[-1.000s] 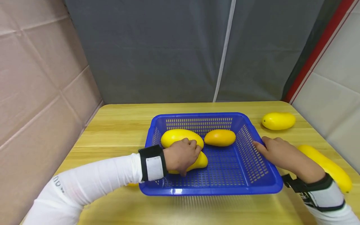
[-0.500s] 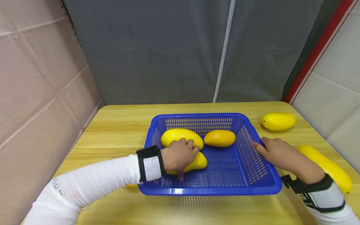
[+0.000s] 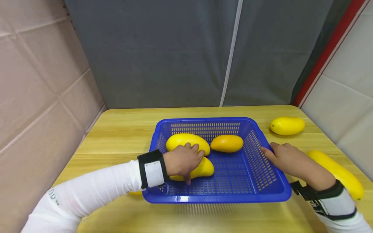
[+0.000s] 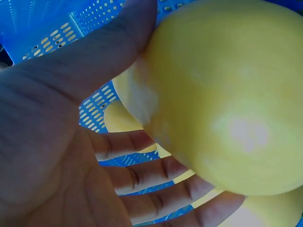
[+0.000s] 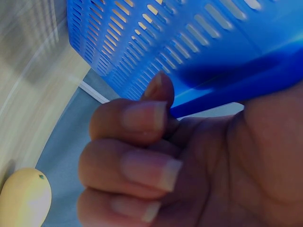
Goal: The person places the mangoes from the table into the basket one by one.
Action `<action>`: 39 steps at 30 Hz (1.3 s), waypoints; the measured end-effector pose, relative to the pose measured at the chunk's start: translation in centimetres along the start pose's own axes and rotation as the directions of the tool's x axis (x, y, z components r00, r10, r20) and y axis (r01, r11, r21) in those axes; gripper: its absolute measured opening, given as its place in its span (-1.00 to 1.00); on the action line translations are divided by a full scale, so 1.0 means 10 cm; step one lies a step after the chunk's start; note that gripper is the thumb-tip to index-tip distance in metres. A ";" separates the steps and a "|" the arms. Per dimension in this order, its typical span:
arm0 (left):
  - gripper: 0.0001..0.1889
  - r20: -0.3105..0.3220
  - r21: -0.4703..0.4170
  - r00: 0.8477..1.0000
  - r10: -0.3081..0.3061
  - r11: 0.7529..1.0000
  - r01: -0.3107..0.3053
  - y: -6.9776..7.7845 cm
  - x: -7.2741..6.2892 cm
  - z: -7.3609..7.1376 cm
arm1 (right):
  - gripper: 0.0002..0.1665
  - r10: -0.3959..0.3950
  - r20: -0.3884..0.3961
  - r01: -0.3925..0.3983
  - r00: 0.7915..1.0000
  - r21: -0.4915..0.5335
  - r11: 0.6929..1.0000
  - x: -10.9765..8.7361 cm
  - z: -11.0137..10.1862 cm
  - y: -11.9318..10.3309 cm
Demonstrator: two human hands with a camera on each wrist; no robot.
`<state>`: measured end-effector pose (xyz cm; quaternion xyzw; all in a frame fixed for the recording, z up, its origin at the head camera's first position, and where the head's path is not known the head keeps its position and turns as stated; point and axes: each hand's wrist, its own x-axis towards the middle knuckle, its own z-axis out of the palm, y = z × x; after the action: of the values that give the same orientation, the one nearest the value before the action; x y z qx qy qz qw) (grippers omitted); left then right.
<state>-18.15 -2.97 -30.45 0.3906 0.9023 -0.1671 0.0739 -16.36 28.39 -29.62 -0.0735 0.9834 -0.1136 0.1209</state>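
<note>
A blue plastic basket [image 3: 233, 197] with slotted walls stands on the table. My left hand [image 3: 186, 160] is inside it, thumb and fingers curved round a smooth yellow mango [image 3: 206, 168] at the front left. In the left wrist view, the thumb lies along one side of this mango [image 4: 227, 94] and the fingertips are at its other side. Behind it lie a larger yellow mango [image 3: 182, 139] and an orange-yellow mango [image 3: 227, 143]. My right hand [image 3: 287, 158] grips the basket's right rim, thumb over the inside, with the other fingers curled in the right wrist view.
On the wooden table [image 3: 128, 129], a yellow mango [image 3: 288, 126] lies at the back right. A long yellow fruit [image 3: 338, 171] is beside the right forearm. Another yellow thing [image 3: 135, 193] shows partly behind the left forearm. Grey cloth [image 3: 163, 58] hangs behind the table.
The left hand has shifted slightly left, with its fingers spread a little more over the front mango. The mangoes, basket and right hand stay essentially where they were.
</note>
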 end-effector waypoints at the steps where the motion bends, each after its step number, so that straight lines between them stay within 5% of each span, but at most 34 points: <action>1: -0.07 0.001 0.000 1.000 0.001 1.000 -0.001 0.00 0.00 0.00 | -0.26 0.001 -0.001 -0.001 1.000 -0.001 1.000 0.00 0.00 0.00; 16: -0.16 0.020 -0.073 0.999 0.031 0.997 -0.030 -0.13 -0.10 -0.14 | -0.24 0.000 0.003 0.000 1.000 -0.017 1.000 0.00 -0.01 -0.01; 24: -0.26 -0.087 -0.069 0.995 0.050 0.996 -0.056 -0.30 -0.29 -0.26 | -0.24 0.011 0.008 -0.011 1.000 -0.016 1.000 -0.01 -0.01 0.03; 39: -0.31 -0.225 -0.165 0.972 -0.061 0.986 0.024 -0.72 -0.78 -0.35 | -0.25 -0.002 0.013 0.002 1.000 -0.017 1.000 0.02 -0.01 0.03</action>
<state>-18.06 -11.65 -23.31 0.3806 0.9234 -0.0489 -0.0030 -16.63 28.69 -29.60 -0.0762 0.9835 -0.1051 0.1263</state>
